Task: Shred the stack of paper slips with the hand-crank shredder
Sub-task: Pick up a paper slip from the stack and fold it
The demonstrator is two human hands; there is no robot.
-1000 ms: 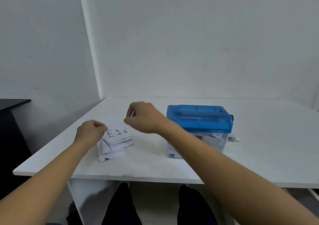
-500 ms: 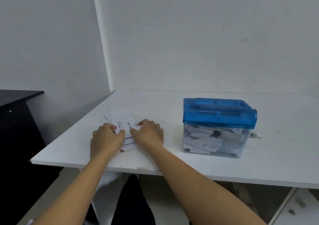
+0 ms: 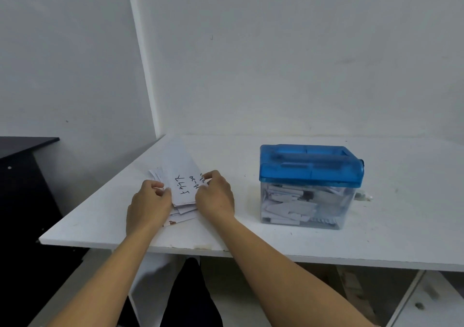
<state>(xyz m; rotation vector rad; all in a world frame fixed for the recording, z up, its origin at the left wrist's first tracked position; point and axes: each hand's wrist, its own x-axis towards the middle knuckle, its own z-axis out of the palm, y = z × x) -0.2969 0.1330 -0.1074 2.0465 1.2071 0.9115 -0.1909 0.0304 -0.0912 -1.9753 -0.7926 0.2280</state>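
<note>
A stack of white paper slips [image 3: 181,176] with handwriting on the top one lies on the white table [image 3: 251,238], left of centre. My left hand [image 3: 148,205] pinches the stack's left edge with curled fingers. My right hand [image 3: 216,197] pinches the right edge of the top slips. The hand-crank shredder [image 3: 310,163], with a blue top on a clear bin holding paper pieces, stands to the right, apart from both hands. Its crank is hidden behind the right side.
White walls meet in a corner behind the table. A black piece of furniture [image 3: 22,176] stands to the left of the table. My legs [image 3: 190,296] show under the table's front edge.
My right hand came down from above the table onto the stack. Both hands now hold the slips at their sides, and the top slips have lifted slightly.
</note>
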